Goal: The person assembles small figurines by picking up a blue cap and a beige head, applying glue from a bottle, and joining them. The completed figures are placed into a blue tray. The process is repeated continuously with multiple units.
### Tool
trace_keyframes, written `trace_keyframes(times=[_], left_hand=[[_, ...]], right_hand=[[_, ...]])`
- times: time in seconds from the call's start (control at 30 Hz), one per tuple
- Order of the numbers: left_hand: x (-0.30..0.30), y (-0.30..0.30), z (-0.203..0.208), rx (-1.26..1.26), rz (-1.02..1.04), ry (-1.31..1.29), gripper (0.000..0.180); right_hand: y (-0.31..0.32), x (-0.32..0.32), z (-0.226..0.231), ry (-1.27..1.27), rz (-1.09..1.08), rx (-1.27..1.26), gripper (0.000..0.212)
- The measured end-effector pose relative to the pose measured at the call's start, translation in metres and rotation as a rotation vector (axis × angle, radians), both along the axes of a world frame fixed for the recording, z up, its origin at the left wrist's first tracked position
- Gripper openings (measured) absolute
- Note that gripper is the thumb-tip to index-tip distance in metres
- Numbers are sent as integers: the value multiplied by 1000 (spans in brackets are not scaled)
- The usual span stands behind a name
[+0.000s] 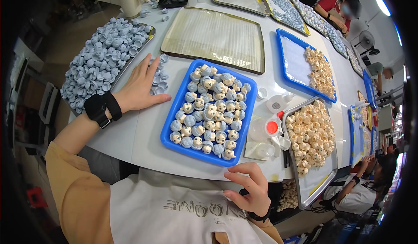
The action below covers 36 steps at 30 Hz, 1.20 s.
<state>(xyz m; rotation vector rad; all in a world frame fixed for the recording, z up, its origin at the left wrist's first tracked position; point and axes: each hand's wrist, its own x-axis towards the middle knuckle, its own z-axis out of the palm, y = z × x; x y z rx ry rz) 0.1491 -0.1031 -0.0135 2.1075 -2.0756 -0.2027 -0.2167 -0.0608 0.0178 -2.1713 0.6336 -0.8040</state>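
Note:
My left hand [141, 85] lies open with fingers spread on the white table, beside a few loose blue-grey hair pieces [160, 76], some partly hidden by its fingers. Left of it, a big heap of the same hollow hair pieces [104, 48] covers a tray. In front of me, a blue tray [170, 140] carries rows of small doll heads [210, 111] with painted eyes and blue-grey hair. Near that tray's lower right corner hovers my right hand [252, 187], fingers loosely bent and apart, with nothing visible between them.
Beyond the blue tray lies a lined metal tray [213, 35]. To the right stand a metal tray of cream hollow head parts [311, 135], another blue tray [296, 59] with cream parts, a white bottle [278, 102] and a red-topped container [265, 128]. Other people [339, 11] work farther off.

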Motion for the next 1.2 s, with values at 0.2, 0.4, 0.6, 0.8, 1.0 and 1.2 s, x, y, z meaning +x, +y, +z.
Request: trace_keyframes(times=[0.2, 0.4, 0.6, 0.8, 1.0, 1.2], left_hand=[[-1, 9, 3, -36, -63, -53, 86], [-5, 27, 15, 22, 17, -130, 76], [-4, 34, 4, -55, 54, -111, 58], [-1, 33, -3, -116, 41, -92, 37], [2, 35, 0, -173, 9, 43, 26], [-6, 44, 0, -284, -26, 6, 25]], right_hand=[[1, 1, 0, 3, 3, 11, 36], [0, 2, 0, 11, 1, 27, 36], [1, 5, -1, 11, 24, 17, 36], [2, 3, -2, 9, 6, 19, 35], [2, 4, -2, 3, 19, -4, 35], [3, 5, -3, -3, 30, -22, 34]])
